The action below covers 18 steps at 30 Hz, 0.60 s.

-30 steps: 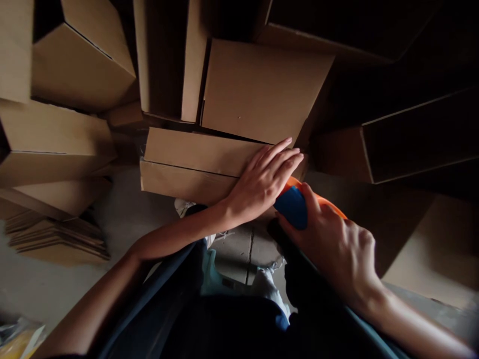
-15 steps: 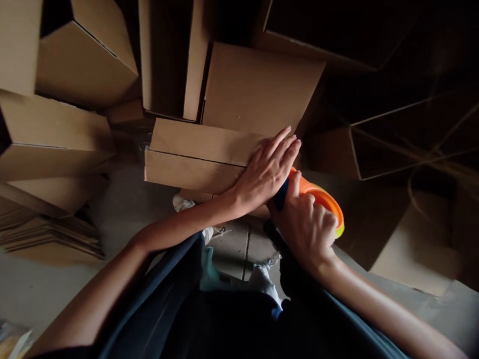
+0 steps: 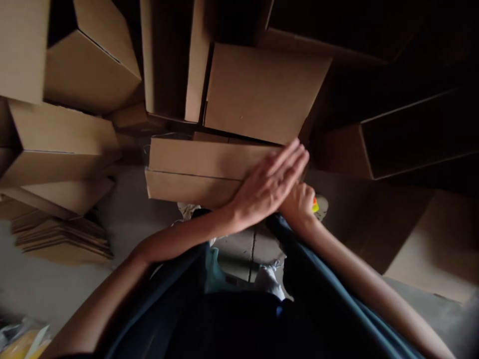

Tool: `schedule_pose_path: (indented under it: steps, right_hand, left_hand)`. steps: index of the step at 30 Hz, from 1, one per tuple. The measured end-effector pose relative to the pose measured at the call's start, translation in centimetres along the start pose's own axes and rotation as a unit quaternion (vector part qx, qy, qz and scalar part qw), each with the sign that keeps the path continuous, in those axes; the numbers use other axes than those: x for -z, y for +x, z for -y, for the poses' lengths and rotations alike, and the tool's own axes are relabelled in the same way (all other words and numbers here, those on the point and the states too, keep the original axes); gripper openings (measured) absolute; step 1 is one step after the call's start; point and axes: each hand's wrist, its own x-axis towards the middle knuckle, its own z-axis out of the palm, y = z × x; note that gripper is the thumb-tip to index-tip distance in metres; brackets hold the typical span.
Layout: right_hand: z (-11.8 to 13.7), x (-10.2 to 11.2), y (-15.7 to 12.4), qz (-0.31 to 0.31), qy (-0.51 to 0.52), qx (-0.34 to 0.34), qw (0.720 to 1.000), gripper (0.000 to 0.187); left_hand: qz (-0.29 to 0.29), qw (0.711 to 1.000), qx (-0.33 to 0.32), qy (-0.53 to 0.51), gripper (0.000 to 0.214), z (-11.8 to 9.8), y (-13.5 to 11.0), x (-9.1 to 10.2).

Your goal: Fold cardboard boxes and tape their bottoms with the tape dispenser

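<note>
Left hand: the left hand (image 3: 271, 184) lies flat, palm down, fingers straight and pressed side by side, pointing toward 1 o'clock. It rests on the right end of the cardboard box (image 3: 194, 167).

Right hand: the right hand (image 3: 299, 204) sits just at 4 o'clock of the left hand and is partly hidden under it. Its fingers are curled into a closed grip around the orange object (image 3: 315, 205).

Orange object: only a small orange and yellow-green edge shows past the knuckles, at 3 o'clock of the right hand (too little is in sight to tell its shape). It is low beside the box's right end.

Cardboard box: it lies crosswise in front of the person, at the middle of the view, with a dark seam line running along its length between two closed flaps.

Larger box (image 3: 262, 89): at 12 o'clock of the flat hand, touching the far side of the cardboard box.

Stacked cartons (image 3: 60, 139): at 9 to 10 o'clock, piled close together.

Open carton (image 3: 411, 134): at 3 o'clock, in deep shadow.

Flattened cardboard (image 3: 63, 239): a low stack at 8 o'clock, lying on the grey floor (image 3: 123, 219).

Yellow bag (image 3: 18, 344): in the corner at 7 o'clock, blurred.
</note>
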Motion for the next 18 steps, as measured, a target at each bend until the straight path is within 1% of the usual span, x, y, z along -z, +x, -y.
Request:
schedule_pose_path:
  steps: [1, 2, 3, 6, 8, 9, 11, 14, 16, 18]
  right_hand:
    - [0.1, 0.3, 0.3, 0.017, -0.033, -0.027, 0.999, 0.049]
    - [0.1, 0.7, 0.5, 0.029, -0.057, -0.049, 0.997, 0.048]
    - [0.0, 1.2, 0.6, 0.027, -0.059, -0.065, 0.996, 0.048]
    - [-0.7, 1.9, 0.7, -0.014, -0.029, -0.103, 0.994, 0.049]
    - [-1.6, 1.4, 0.9, -0.043, -0.004, -0.107, 0.993, 0.052]
    - [-2.0, 0.9, 1.0, -0.054, 0.007, -0.1, 0.994, 0.054]
    - [-2.7, -0.5, 1.4, -0.052, 0.025, -0.07, 0.996, 0.053]
    - [-3.1, -2.5, 1.8, -0.047, 0.044, -0.003, 0.998, 0.049]
    - [-3.2, -3.4, 1.7, -0.069, 0.059, 0.032, 0.995, 0.047]
    - [-3.3, -3.9, 1.6, -0.11, 0.077, 0.051, 0.99, 0.046]
  left_hand:
    - [-0.026, 0.999, 0.019, -0.02, 0.065, 0.4, -0.1, 0.0]
    - [-0.04, 0.998, 0.032, -0.032, 0.063, 0.8, -0.1, -0.1]
    - [-0.039, 0.998, 0.035, -0.035, 0.062, 1.1, -0.1, -0.1]
    - [0.003, 1.0, 0.03, -0.002, 0.06, 1.3, 0.4, 0.3]
    - [0.034, 0.999, 0.035, 0.021, 0.059, 1.1, 0.6, 1.0]
    - [0.046, 0.998, 0.038, 0.025, 0.058, 1.0, 0.7, 1.3]
    - [0.058, 0.997, 0.044, 0.02, 0.058, 1.0, 0.8, 1.7]
    - [0.046, 0.998, 0.048, -0.001, 0.056, 1.1, 0.7, 1.6]
    - [0.033, 0.998, 0.047, -0.012, 0.056, 1.2, 0.6, 1.4]
    - [0.025, 0.998, 0.048, -0.019, 0.056, 1.2, 0.5, 1.1]
